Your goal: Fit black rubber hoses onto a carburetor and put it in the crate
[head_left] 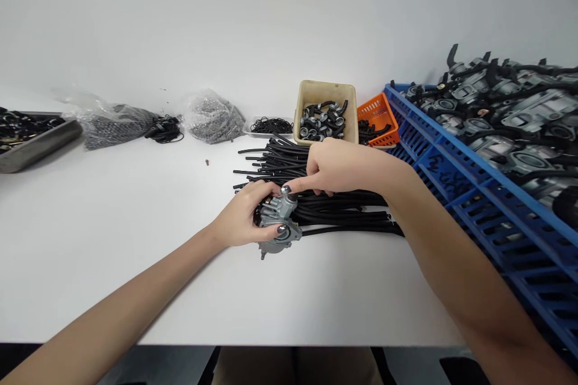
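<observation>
grey metal carburettor [276, 225] rests at the near edge of the black hose pile [316, 192] on the white worktop [112, 222]. left hand [246, 216] clenched around it; right hand [336, 168] presses a fingertip onto its top, grasping nothing. risk: loose hoses may roll underneath, so the part could tip or slip from the grip.

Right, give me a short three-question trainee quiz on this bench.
1. True or false: the left hand grips the grey metal carburetor.
2. What lies under the right hand? A) black hoses B) paper sheets C) wooden rods
3. What colour is the big crate at the right holding carburetors?

Key: 1 true; 2 A; 3 blue.
</observation>
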A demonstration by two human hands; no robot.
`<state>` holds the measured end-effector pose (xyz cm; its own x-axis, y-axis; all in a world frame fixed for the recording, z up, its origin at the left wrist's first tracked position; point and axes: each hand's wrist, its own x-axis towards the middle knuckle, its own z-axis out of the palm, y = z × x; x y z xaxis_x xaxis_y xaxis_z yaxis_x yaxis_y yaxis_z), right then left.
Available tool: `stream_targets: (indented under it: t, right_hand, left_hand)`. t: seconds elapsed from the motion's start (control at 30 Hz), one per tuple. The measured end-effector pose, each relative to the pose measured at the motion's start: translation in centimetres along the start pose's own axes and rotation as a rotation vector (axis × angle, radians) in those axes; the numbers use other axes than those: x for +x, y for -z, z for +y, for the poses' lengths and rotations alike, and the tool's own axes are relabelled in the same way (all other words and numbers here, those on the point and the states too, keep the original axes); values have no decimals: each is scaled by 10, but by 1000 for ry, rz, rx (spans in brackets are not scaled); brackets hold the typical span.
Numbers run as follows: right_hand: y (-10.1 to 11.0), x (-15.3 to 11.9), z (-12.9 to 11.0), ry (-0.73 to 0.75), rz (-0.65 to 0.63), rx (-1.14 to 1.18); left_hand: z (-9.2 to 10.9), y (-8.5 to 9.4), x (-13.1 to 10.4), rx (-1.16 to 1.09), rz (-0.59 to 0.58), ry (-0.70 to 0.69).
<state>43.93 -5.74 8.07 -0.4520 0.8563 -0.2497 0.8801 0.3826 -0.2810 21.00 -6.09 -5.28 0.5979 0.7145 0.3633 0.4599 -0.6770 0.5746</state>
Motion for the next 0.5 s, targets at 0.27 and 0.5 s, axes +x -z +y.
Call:
stream_targets:
  t: [0.27, 0.5]
  right_hand:
    - [5, -23, -14, 136, -37, -73]
    - [4, -5, -3, 315, -60, 84]
  left_hand:
    - [0, 1, 1, -4, -6, -8]
    - [-2, -1, -2, -27, 8, -9]
